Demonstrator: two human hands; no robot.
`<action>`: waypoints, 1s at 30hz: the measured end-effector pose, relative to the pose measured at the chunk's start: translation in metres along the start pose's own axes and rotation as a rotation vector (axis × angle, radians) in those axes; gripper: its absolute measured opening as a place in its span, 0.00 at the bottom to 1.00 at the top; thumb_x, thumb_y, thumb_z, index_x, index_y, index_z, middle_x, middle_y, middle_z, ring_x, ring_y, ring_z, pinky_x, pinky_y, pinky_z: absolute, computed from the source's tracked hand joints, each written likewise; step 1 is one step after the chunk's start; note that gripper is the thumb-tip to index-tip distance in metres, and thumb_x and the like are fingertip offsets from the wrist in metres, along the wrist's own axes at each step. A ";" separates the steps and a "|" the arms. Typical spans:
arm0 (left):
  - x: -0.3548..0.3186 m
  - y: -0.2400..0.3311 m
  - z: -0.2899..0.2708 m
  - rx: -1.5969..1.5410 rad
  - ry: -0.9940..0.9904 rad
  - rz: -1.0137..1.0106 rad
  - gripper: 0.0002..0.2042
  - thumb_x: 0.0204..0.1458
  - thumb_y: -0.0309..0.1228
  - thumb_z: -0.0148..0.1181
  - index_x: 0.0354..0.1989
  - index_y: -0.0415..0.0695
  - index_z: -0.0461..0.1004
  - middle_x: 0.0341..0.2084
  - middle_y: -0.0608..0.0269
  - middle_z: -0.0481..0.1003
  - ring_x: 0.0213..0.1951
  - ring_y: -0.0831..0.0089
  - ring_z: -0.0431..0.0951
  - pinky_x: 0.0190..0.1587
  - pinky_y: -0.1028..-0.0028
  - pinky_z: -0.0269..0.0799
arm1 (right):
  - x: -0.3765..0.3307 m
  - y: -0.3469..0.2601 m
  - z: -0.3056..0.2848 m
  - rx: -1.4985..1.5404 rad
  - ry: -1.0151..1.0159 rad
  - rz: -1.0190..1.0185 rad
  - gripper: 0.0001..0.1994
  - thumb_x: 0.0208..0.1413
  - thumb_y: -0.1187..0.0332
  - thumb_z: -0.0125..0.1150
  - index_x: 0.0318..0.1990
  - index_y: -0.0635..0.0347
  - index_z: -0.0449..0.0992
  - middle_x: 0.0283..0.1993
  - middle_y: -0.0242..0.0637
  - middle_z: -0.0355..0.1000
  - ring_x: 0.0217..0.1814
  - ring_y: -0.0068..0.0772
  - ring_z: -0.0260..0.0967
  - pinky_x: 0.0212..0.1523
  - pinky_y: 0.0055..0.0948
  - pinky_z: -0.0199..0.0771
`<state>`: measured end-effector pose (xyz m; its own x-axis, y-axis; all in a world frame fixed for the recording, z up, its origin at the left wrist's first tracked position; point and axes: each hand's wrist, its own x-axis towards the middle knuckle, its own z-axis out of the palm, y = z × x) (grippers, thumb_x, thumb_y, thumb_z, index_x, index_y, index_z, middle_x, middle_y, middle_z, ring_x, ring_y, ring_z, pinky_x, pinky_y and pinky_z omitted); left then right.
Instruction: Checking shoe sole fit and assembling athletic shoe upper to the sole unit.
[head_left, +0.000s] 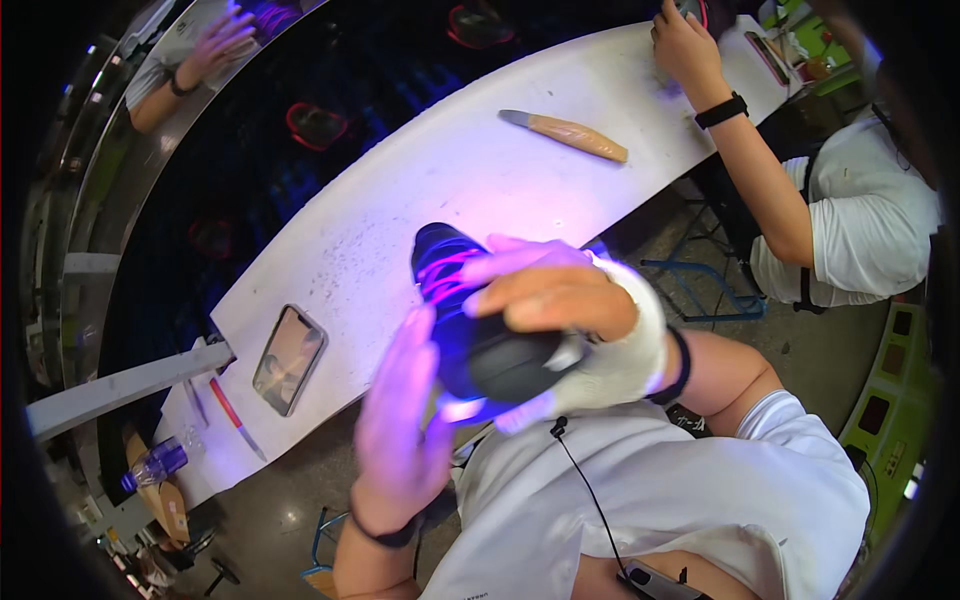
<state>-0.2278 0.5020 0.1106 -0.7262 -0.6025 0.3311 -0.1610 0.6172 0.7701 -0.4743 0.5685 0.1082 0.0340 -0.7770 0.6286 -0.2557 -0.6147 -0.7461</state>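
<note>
A dark sneaker with pink laces is held up in front of my chest, over the near edge of the white table, in purple light. My right hand, with a white glove or wrap over its palm and wrist, grips the shoe, fingers across its upper. Beside the shoe's left side, my left hand has its fingers stretched out and is blurred by motion. Whether it touches the shoe I cannot make out. Both wrists wear dark bands.
On the white table lie a tape-handled knife, a phone and a red, thin tool. A plastic bottle lies at the left end. Shoes sit on the dark surface beyond. A co-worker's hand holds a shoe.
</note>
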 end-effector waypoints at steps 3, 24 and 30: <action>-0.019 -0.028 0.056 0.098 0.085 -0.004 0.32 0.53 0.15 0.62 0.69 0.34 0.65 0.64 0.36 0.70 0.66 0.45 0.73 0.69 0.56 0.69 | 0.011 -0.032 -0.027 0.000 -0.206 0.367 0.38 0.34 0.65 0.91 0.56 0.62 0.78 0.58 0.50 0.80 0.65 0.54 0.77 0.67 0.52 0.75; 0.096 -0.004 0.102 0.381 -0.147 0.082 0.24 0.43 0.32 0.82 0.42 0.40 0.72 0.45 0.50 0.72 0.49 0.50 0.73 0.49 0.57 0.72 | -0.082 0.034 -0.108 -0.197 0.135 0.507 0.30 0.41 0.61 0.86 0.53 0.64 0.85 0.56 0.49 0.82 0.61 0.45 0.80 0.64 0.39 0.76; 0.091 -0.010 0.085 0.238 -0.214 -0.023 0.23 0.43 0.30 0.82 0.44 0.41 0.74 0.54 0.49 0.76 0.58 0.49 0.74 0.60 0.57 0.73 | -0.073 0.027 -0.109 -0.164 0.135 0.667 0.24 0.40 0.73 0.81 0.49 0.64 0.86 0.55 0.44 0.83 0.56 0.38 0.82 0.59 0.33 0.79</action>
<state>-0.3486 0.4841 0.0868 -0.8405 -0.5132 0.1739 -0.3123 0.7211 0.6185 -0.5891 0.6235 0.0658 -0.2985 -0.9513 0.0774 -0.3232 0.0245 -0.9460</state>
